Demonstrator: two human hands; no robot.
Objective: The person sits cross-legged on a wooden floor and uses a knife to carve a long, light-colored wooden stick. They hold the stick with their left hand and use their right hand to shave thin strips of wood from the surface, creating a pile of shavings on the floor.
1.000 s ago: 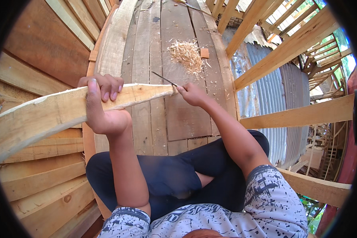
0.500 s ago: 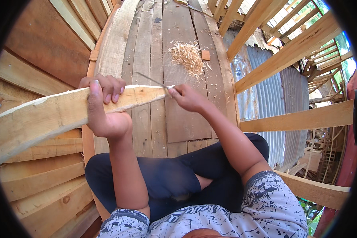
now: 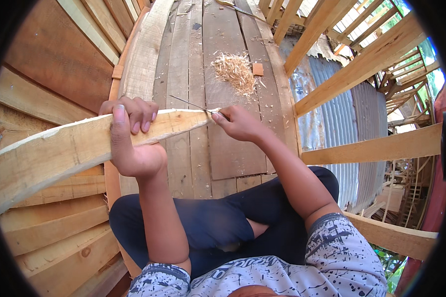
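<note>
A long curved piece of pale wood [image 3: 69, 143] runs from the left edge to a narrow tip in front of me. My left hand [image 3: 131, 131] is wrapped over it from above, thumb on the near face and fingers on top. At the narrow tip, my right hand [image 3: 235, 123] is closed around the handle of a knife [image 3: 191, 103]. Its thin dark blade points away to the left and crosses just above the wood's tip. Most of the handle is hidden inside my fist. Rough, whittled edges show along the wood.
Wood shavings [image 3: 234, 72] lie heaped on the plank floor [image 3: 235, 153], beside a small square wood block [image 3: 257, 69]. Board walling [image 3: 49, 225] rises at the left. Wooden railing bars [image 3: 371, 150] stand at the right, with corrugated metal sheets [image 3: 339, 123] beyond. My crossed legs are below.
The knife blade has turned slightly at the wood's tip. Both hands keep their grip, and the whole view has shifted a little.
</note>
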